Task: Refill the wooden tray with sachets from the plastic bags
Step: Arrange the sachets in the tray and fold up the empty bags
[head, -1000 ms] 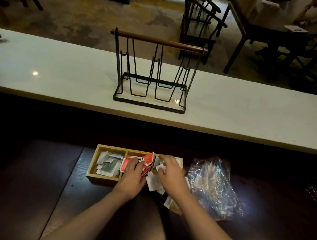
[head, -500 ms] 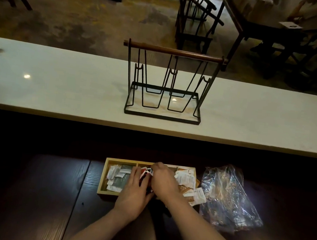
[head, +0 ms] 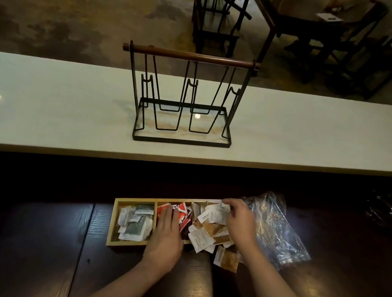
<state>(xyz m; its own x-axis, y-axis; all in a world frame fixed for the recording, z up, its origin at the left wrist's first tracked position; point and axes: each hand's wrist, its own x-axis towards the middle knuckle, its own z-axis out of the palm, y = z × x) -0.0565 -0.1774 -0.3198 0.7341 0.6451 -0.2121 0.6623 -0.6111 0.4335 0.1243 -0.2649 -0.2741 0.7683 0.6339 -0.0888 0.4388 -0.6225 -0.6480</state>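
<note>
A wooden tray (head: pixel 113 224) with three compartments sits on the dark table. Its left compartment holds grey-and-white sachets (head: pixel 135 222), the middle one red sachets (head: pixel 183 212), the right one brown and white sachets (head: pixel 209 229) that spill over its front edge. My left hand (head: pixel 167 233) lies flat, palm down, over the middle compartment's front part. My right hand (head: pixel 240 221) is at the tray's right end with its fingertips pinching a white sachet (head: pixel 217 209). A crumpled clear plastic bag (head: pixel 276 229) lies just right of the tray.
A black wire rack with a wooden handle (head: pixel 185 102) stands on the white counter (head: pixel 47 100) behind the table. A loose brown sachet (head: pixel 228 259) lies on the table in front of the tray. Dark chairs and a table stand beyond the counter.
My right hand has moved from the middle compartment to the tray's right end. The left hand has settled flat over the red sachets. The camera has tilted down and closer.
</note>
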